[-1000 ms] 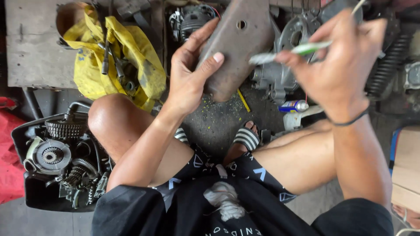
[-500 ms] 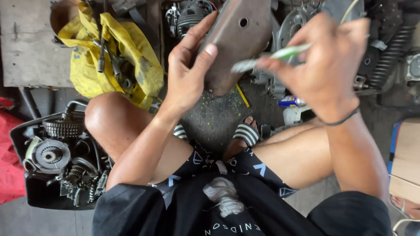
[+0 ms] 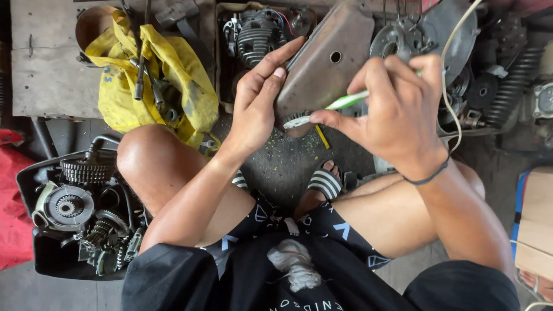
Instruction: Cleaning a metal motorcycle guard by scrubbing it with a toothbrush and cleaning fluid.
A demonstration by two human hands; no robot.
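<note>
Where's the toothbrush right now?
Head view, upper centre: the toothbrush is in the right hand, bristles against the lower edge of the brown metal cover held by the left hand.

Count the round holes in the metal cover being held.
1. A single round hole shows in the brown metal cover, toward its upper right. The left hand covers the left edge and the right hand hides part, so more may be hidden.
</note>
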